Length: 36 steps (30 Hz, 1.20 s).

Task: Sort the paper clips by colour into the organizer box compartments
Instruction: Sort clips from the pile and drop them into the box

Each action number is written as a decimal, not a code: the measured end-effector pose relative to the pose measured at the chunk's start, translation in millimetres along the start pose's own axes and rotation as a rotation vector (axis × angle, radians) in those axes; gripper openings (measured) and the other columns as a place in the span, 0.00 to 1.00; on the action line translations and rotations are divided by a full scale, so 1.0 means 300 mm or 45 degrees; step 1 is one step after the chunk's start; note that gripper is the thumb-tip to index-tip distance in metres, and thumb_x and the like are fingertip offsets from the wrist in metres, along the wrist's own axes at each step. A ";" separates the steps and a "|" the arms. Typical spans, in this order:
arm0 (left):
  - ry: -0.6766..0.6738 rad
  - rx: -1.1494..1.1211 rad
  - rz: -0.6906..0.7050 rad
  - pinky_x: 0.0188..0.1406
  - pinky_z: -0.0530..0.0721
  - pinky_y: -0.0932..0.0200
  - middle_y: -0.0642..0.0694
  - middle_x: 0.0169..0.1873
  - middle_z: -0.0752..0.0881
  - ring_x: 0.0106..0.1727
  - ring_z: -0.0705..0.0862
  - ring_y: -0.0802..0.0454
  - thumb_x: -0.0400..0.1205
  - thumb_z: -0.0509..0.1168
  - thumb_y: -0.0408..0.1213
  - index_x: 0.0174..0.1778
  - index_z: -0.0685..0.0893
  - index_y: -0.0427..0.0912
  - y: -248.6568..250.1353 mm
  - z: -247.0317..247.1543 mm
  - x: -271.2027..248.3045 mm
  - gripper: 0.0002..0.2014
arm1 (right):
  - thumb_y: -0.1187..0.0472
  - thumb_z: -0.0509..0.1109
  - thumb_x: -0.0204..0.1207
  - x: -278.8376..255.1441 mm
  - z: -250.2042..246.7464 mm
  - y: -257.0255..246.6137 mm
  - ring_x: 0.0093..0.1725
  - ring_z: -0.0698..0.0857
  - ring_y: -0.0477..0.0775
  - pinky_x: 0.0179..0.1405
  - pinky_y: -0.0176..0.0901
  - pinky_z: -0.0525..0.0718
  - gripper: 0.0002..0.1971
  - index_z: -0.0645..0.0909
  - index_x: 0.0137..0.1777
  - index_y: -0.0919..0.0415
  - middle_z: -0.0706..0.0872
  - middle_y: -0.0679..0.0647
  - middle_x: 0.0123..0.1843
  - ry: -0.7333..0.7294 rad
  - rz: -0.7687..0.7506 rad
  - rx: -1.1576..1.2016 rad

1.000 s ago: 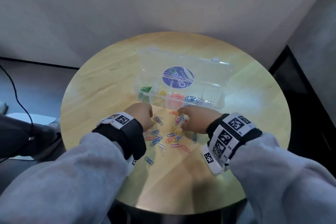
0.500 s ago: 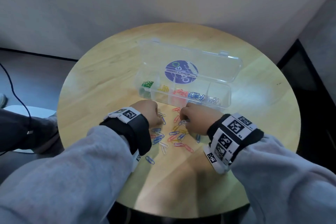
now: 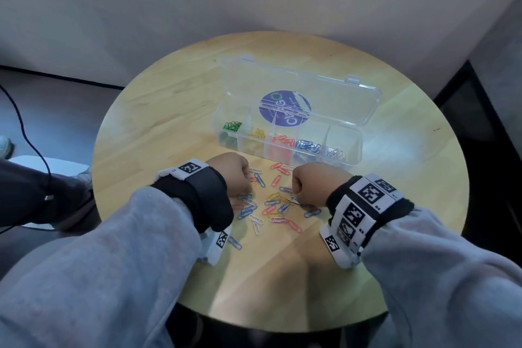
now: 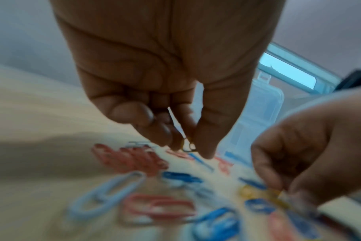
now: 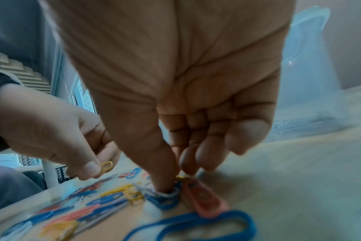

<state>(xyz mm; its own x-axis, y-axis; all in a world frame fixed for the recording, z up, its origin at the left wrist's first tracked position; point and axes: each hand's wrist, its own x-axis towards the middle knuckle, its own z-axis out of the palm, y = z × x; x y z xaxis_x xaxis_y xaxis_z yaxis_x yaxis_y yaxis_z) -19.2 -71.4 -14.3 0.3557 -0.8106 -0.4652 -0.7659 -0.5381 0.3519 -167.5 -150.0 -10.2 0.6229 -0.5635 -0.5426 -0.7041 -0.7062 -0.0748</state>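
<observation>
Round wooden table (image 3: 169, 110), and both hands are down in the loose clips (image 3: 271, 203), which lie just in front of the open box (image 3: 353, 158). Half a second back the left hand (image 3: 231, 175) sat closer to the box; now it has drawn back, pinching a yellow clip (image 5: 106, 166) between thumb and finger. One more for the yellow compartment, I'd say. Right hand (image 3: 313, 183) presses its fingertips (image 5: 165, 187) onto a pale clip; whether it's gripped, I cannot tell.

Grey sleeves (image 3: 93, 268), black wristbands (image 3: 203, 195), white marker tags (image 3: 364, 206)
</observation>
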 end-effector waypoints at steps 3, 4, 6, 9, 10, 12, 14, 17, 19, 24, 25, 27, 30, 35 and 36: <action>-0.034 -0.153 0.038 0.30 0.71 0.63 0.52 0.24 0.77 0.29 0.74 0.54 0.72 0.67 0.29 0.25 0.71 0.46 0.007 -0.004 -0.020 0.14 | 0.68 0.63 0.71 -0.012 0.000 -0.005 0.47 0.81 0.56 0.29 0.38 0.72 0.14 0.83 0.55 0.66 0.86 0.58 0.51 -0.075 -0.006 -0.025; -0.051 -0.209 0.045 0.32 0.72 0.62 0.51 0.23 0.77 0.28 0.74 0.54 0.72 0.67 0.29 0.24 0.71 0.46 0.009 -0.007 -0.027 0.15 | 0.67 0.64 0.70 -0.016 0.002 -0.005 0.46 0.81 0.56 0.28 0.37 0.70 0.11 0.83 0.51 0.66 0.85 0.58 0.48 -0.082 -0.017 -0.014; -0.108 -0.353 0.058 0.33 0.74 0.61 0.49 0.23 0.78 0.27 0.74 0.52 0.72 0.68 0.28 0.25 0.71 0.45 0.011 -0.009 -0.039 0.15 | 0.66 0.65 0.69 -0.024 0.003 -0.001 0.44 0.80 0.56 0.27 0.37 0.71 0.03 0.80 0.38 0.61 0.83 0.55 0.40 -0.069 -0.007 0.033; -0.177 -0.645 0.049 0.23 0.74 0.68 0.44 0.25 0.79 0.24 0.75 0.53 0.76 0.64 0.22 0.30 0.72 0.43 0.014 -0.005 -0.053 0.13 | 0.67 0.66 0.67 -0.032 0.007 0.010 0.41 0.79 0.54 0.26 0.36 0.71 0.10 0.71 0.28 0.56 0.78 0.50 0.33 -0.043 0.004 0.104; -0.189 -0.755 0.020 0.22 0.73 0.68 0.43 0.26 0.79 0.24 0.75 0.53 0.77 0.61 0.21 0.33 0.73 0.43 0.016 -0.003 -0.056 0.12 | 0.67 0.67 0.67 -0.039 0.005 0.014 0.41 0.78 0.53 0.26 0.36 0.71 0.11 0.70 0.28 0.55 0.78 0.50 0.35 -0.029 -0.005 0.127; -0.205 -0.931 -0.054 0.24 0.73 0.66 0.42 0.26 0.80 0.21 0.76 0.55 0.79 0.55 0.21 0.37 0.74 0.43 0.019 0.003 -0.060 0.12 | 0.66 0.68 0.68 -0.054 -0.001 0.028 0.41 0.77 0.52 0.28 0.36 0.71 0.12 0.70 0.29 0.54 0.78 0.49 0.36 0.009 -0.027 0.214; -0.225 -0.991 -0.108 0.26 0.72 0.64 0.43 0.26 0.79 0.20 0.76 0.55 0.80 0.52 0.22 0.39 0.75 0.43 0.025 0.011 -0.065 0.13 | 0.66 0.68 0.68 -0.074 -0.013 0.046 0.36 0.77 0.49 0.30 0.36 0.72 0.10 0.72 0.31 0.54 0.77 0.46 0.34 0.083 -0.050 0.364; -0.225 -0.893 -0.139 0.22 0.70 0.67 0.45 0.28 0.77 0.25 0.73 0.53 0.81 0.52 0.26 0.38 0.77 0.44 0.035 0.022 -0.069 0.13 | 0.67 0.67 0.71 -0.098 -0.019 0.070 0.29 0.80 0.47 0.35 0.37 0.80 0.07 0.78 0.42 0.53 0.78 0.45 0.31 0.167 -0.039 0.733; -0.185 -0.715 -0.098 0.23 0.73 0.68 0.46 0.30 0.78 0.28 0.74 0.52 0.81 0.56 0.30 0.38 0.79 0.44 0.042 0.025 -0.064 0.10 | 0.69 0.64 0.73 -0.103 -0.015 0.084 0.31 0.82 0.50 0.37 0.39 0.84 0.09 0.81 0.44 0.55 0.79 0.49 0.30 0.128 0.001 0.985; -0.055 -0.262 -0.004 0.43 0.74 0.60 0.45 0.42 0.85 0.44 0.79 0.47 0.80 0.61 0.37 0.31 0.76 0.46 0.046 0.029 -0.046 0.11 | 0.71 0.67 0.77 -0.086 0.013 0.114 0.29 0.80 0.49 0.26 0.31 0.83 0.08 0.82 0.37 0.62 0.80 0.57 0.32 -0.027 0.080 1.286; -0.035 -0.210 -0.008 0.42 0.73 0.60 0.46 0.41 0.84 0.44 0.78 0.47 0.80 0.61 0.37 0.32 0.76 0.46 0.051 0.029 -0.047 0.10 | 0.70 0.68 0.76 -0.081 0.018 0.117 0.29 0.79 0.48 0.25 0.29 0.81 0.07 0.82 0.37 0.62 0.80 0.56 0.31 -0.039 0.081 1.275; -0.006 -0.121 -0.012 0.42 0.73 0.61 0.46 0.42 0.83 0.44 0.78 0.47 0.80 0.59 0.37 0.39 0.78 0.44 0.063 0.029 -0.047 0.06 | 0.67 0.72 0.75 -0.076 0.024 0.123 0.26 0.78 0.47 0.24 0.29 0.78 0.04 0.84 0.38 0.60 0.82 0.53 0.28 -0.024 0.095 1.191; 0.019 -0.005 -0.013 0.41 0.73 0.61 0.46 0.45 0.86 0.44 0.79 0.47 0.80 0.58 0.38 0.44 0.79 0.45 0.075 0.032 -0.047 0.05 | 0.64 0.73 0.74 -0.066 0.034 0.130 0.25 0.79 0.48 0.28 0.32 0.83 0.02 0.86 0.40 0.62 0.83 0.51 0.23 -0.055 0.135 1.145; 0.018 0.137 0.011 0.41 0.72 0.61 0.49 0.45 0.84 0.46 0.79 0.49 0.78 0.60 0.38 0.43 0.79 0.47 0.093 0.038 -0.035 0.03 | 0.64 0.74 0.74 -0.058 0.044 0.141 0.27 0.80 0.54 0.39 0.45 0.85 0.04 0.86 0.39 0.64 0.85 0.55 0.23 -0.126 0.186 1.198; 0.020 0.158 0.019 0.41 0.72 0.61 0.48 0.46 0.84 0.47 0.80 0.49 0.78 0.61 0.38 0.43 0.79 0.48 0.097 0.038 -0.033 0.03 | 0.64 0.74 0.73 -0.060 0.042 0.140 0.27 0.80 0.55 0.38 0.45 0.84 0.05 0.86 0.37 0.64 0.84 0.56 0.24 -0.128 0.174 1.194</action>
<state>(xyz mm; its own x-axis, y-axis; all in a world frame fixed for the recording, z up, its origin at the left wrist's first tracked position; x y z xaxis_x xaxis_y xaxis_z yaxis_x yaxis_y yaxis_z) -51.2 -76.3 -8.7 0.3510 -0.8224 -0.4477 -0.8312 -0.4938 0.2554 -212.7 -164.3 -14.0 0.5135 -0.5455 -0.6624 -0.7826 0.0188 -0.6223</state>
